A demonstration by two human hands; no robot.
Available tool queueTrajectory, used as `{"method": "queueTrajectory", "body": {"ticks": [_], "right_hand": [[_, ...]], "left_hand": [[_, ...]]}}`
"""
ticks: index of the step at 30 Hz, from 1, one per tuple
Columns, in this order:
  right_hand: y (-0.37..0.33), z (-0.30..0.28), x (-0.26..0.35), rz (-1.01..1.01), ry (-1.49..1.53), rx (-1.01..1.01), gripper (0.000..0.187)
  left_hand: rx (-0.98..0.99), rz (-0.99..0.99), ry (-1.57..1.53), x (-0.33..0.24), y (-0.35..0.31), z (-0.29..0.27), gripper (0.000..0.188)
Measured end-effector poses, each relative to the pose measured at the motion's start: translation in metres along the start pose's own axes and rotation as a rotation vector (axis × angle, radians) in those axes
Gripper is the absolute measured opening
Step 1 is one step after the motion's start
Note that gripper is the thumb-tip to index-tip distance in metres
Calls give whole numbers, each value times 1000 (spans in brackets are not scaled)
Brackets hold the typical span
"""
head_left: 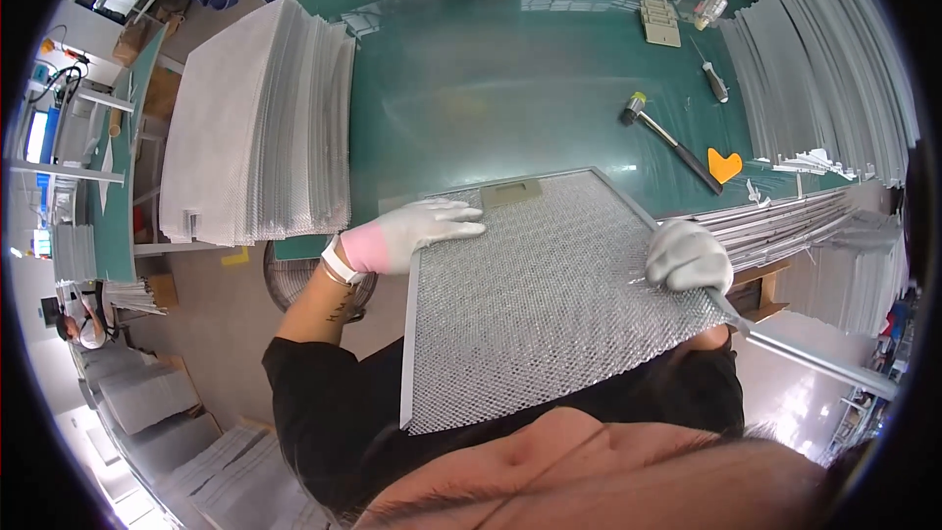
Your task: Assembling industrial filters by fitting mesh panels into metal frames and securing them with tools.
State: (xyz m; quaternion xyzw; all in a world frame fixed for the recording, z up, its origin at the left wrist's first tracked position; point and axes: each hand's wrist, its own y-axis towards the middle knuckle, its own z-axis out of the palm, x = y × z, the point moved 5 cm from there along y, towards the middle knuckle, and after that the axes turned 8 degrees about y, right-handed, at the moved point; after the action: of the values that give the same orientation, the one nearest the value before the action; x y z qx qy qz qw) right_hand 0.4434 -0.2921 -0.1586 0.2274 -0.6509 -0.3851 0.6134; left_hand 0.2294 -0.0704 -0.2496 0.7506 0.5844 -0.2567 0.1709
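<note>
A silver metal mesh filter (549, 324) leans from the table's near edge toward my body. Thin metal framing borders its left and far sides, and a beige plate (512, 193) sits at its far edge. My left hand (417, 234), in a white glove with a pink cuff, lies over the far left corner, fingers stretched flat on the mesh. At the right edge my gloved right hand (689, 257) is closed around the border, its fingers curled. From there a metal frame strip (814, 348) runs out to the lower right, angled away from the mesh.
On the green table (442, 88) lie a hammer (677, 142), a screwdriver (716, 85), an orange heart-shaped piece (724, 166) and beige plates (660, 22). Mesh stacks (226, 128) stand left; grey sheets (824, 79) and metal strips (775, 226) lie right. A floor fan (285, 280) stands below.
</note>
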Motion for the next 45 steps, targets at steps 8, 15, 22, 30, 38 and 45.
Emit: {"method": "queueTrajectory", "body": {"ticks": [8, 15, 22, 30, 38, 45], "right_hand": [[1, -7, -1, 23, 79, -90, 23], [53, -33, -37, 201, -142, -278, 35], [72, -34, -64, 215, -119, -525, 16], [120, -13, -27, 14, -193, -510, 112], [151, -18, 14, 143, -875, 289, 38], [176, 5, 25, 2, -878, 815, 66]], "left_hand": [[-27, -244, 140, 30, -5, -4, 53], [-833, 305, -296, -66, -19, -114, 23], [-1541, 128, -240, -28, -24, -115, 15], [-1590, -84, -303, -4, -23, -116, 29], [-1528, -24, -533, 12, -22, -110, 32], [-1478, 74, -508, -4, -14, -115, 39]]}}
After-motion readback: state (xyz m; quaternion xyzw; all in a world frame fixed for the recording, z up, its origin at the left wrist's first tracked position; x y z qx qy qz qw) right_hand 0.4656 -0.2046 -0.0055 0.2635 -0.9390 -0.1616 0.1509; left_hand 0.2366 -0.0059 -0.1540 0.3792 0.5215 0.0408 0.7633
